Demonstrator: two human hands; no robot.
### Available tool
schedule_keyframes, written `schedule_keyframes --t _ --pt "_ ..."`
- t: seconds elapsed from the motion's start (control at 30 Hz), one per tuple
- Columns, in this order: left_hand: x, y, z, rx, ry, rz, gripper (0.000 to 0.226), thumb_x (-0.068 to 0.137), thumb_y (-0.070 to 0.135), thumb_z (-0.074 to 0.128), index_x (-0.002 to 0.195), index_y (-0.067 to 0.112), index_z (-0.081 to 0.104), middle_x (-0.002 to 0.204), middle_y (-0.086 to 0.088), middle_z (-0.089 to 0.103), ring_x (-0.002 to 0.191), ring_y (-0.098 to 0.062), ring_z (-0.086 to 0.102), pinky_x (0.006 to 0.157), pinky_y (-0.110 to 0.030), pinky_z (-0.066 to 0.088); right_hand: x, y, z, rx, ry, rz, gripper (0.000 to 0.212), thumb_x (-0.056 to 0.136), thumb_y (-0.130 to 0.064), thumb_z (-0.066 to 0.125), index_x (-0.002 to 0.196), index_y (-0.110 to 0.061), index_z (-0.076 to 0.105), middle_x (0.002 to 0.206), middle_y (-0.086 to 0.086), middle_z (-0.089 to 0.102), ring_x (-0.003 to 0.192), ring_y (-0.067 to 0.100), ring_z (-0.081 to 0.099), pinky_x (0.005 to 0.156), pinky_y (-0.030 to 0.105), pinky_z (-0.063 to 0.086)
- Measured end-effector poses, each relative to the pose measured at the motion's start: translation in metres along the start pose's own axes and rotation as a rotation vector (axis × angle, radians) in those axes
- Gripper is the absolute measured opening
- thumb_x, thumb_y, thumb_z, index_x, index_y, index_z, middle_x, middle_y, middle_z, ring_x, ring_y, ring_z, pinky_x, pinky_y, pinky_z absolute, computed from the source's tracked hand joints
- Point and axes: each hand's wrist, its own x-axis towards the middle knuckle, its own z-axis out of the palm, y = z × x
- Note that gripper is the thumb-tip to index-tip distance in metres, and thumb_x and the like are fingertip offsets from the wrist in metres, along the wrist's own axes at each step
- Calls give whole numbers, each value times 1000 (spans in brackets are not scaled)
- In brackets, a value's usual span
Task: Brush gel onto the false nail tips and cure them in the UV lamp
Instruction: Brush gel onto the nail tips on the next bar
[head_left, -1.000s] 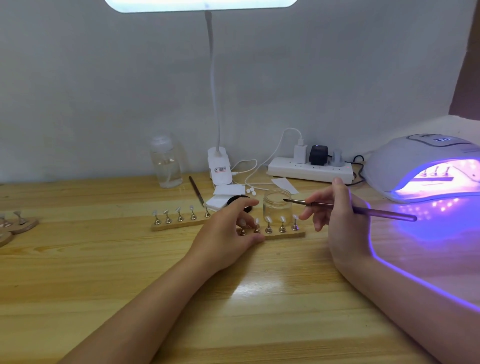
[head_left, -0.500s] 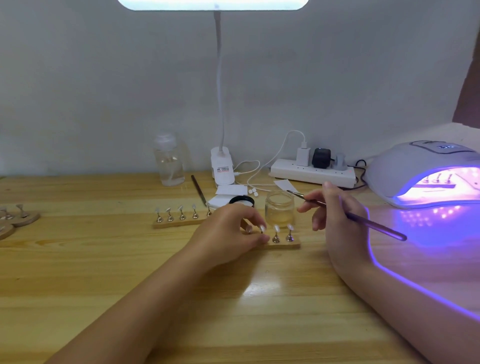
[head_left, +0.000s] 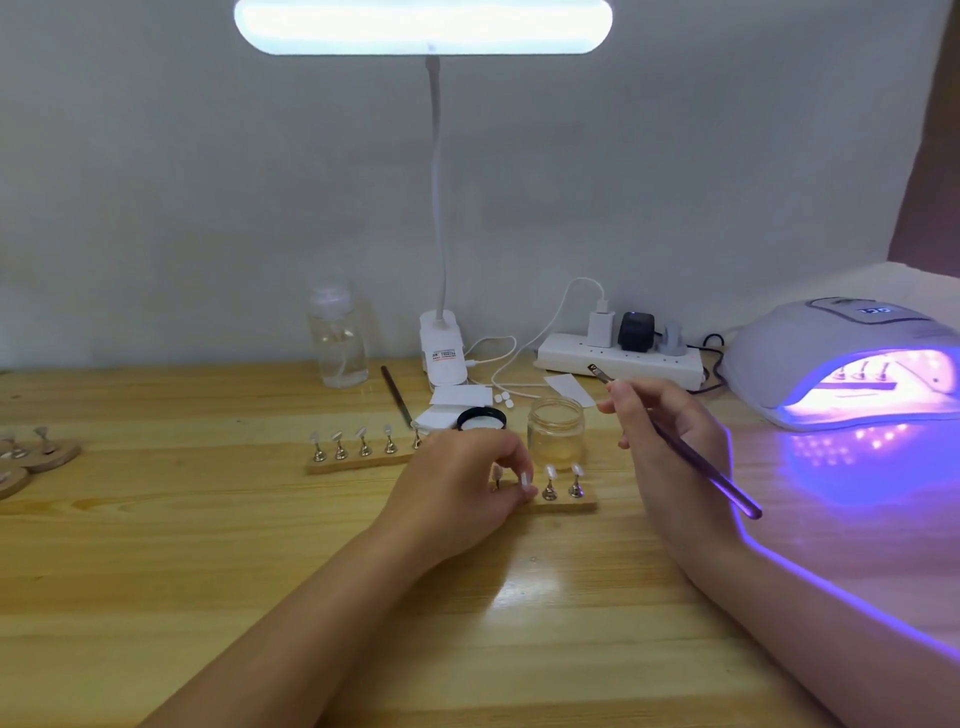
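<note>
My left hand (head_left: 462, 483) grips the left end of a short wooden strip (head_left: 566, 503) that carries false nail tips on metal stands (head_left: 549, 486); its fingers curl around the strip and hide part of it. My right hand (head_left: 660, 431) pinches a thin gel brush (head_left: 691, 457), bristles raised toward the back, above and right of a small glass jar (head_left: 555, 428). A second strip of nail tips (head_left: 363, 460) lies to the left. The UV lamp (head_left: 852, 364) glows violet at the right, with another strip of tips inside it.
An open black-rimmed gel pot (head_left: 480, 418) and white wipes (head_left: 460, 397) sit behind my left hand. A clear liquid bottle (head_left: 337, 343), desk lamp base (head_left: 441, 348), power strip (head_left: 618, 358) and spare brush (head_left: 396, 395) line the back. Round wooden stands (head_left: 47, 449) lie far left.
My left hand has slid the nail strip toward me, clear of the jar. My right hand has tilted the brush, lifting its bristle end up and back.
</note>
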Motion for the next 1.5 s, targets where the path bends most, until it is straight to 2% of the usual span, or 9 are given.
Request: schedule_keyframes --t 0.2,0.33,0.5,0.67,0.77,0.83,1.0,1.23,1.5 --pt "-4 -5 -3 -385 195 -44 8 75 4 71 74 10 67 77 9 68 78 3 63 70 -14 49 20 -5 -4 14 38 67 23 83 -33 64 63 -22 67 57 -8 66 43 0 44 49 10 40" --pt "-5 -5 -4 -534 329 -102 19 70 6 75 78 22 67 76 10 71 80 -1 66 73 -10 48 43 -12 -4 -61 -32 49 27 85 -31 64 62 -18 66 46 -10 62 40 -4 48 44 7 37" --pt "-7 -2 -2 -618 357 -143 8 63 19 74 64 21 66 74 10 72 77 0 66 74 -8 46 71 -16 2 -299 -293 107 26 83 -34 66 66 -16 57 45 -6 62 33 -2 44 39 9 35" --pt "-8 -2 -2 -632 359 -150 7 61 24 72 66 19 71 73 12 72 76 2 65 72 -5 43 77 -13 16 -588 -334 -11 38 78 -36 71 53 -17 50 37 -10 56 43 -7 53 46 10 35" --pt "-8 -3 -2 -662 337 -115 8 60 24 72 67 21 72 73 9 72 75 -2 66 72 -8 45 73 -7 24 -714 -375 -32 42 77 -39 71 55 -7 54 47 -3 55 54 9 58 50 18 40" --pt "-8 -4 -1 -677 338 -115 8 60 24 73 68 22 72 73 9 72 75 -4 66 71 -9 45 69 -3 29 -792 -400 -5 44 76 -44 70 54 -12 49 54 -3 52 58 13 54 50 24 36" --pt "-7 -5 -1 -680 345 -112 10 59 23 73 69 23 72 71 13 71 73 0 65 69 -7 44 70 -5 30 -837 -350 12 43 77 -48 68 52 -19 47 54 -7 52 57 9 51 48 23 30" --pt "-7 -3 -2 -658 390 -218 12 54 31 74 65 28 72 71 15 71 74 3 65 70 -7 47 81 -3 15 -565 -123 199 42 80 -39 66 50 -15 51 39 -8 52 48 3 52 48 21 34" --pt "-6 -4 -1 -663 372 -141 11 63 16 71 73 20 72 71 15 71 76 3 65 70 -8 46 84 1 -1 -491 -8 232 43 85 -35 60 49 -14 50 32 -7 49 42 0 49 48 22 32"
